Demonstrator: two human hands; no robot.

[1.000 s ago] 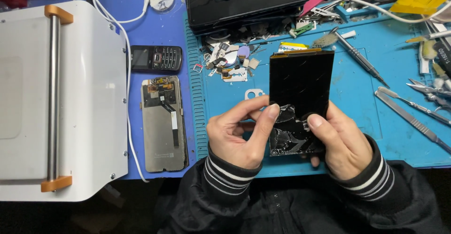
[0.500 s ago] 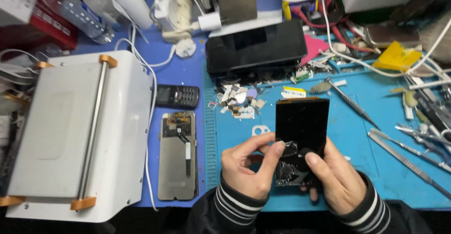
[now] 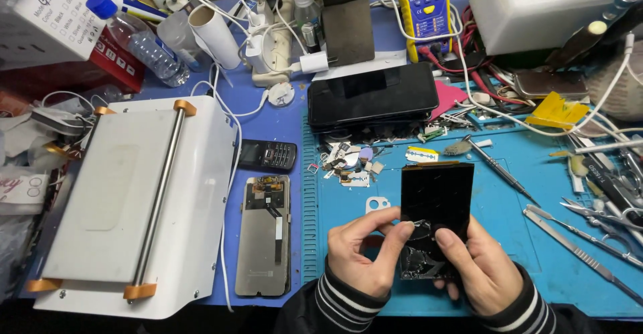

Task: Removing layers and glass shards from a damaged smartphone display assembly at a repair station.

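Cluttered with tools and cables, the blue work mat (image 3: 522,240) carries a white press machine (image 3: 134,200), a small black keypad phone (image 3: 268,154) and an opened phone back (image 3: 264,237). Compared with a second ago, the view has pulled up, showing a water bottle (image 3: 137,36). Left hand (image 3: 365,253) and right hand (image 3: 479,267) both pinch the black phone screen (image 3: 435,203), held just above the mat's near edge.
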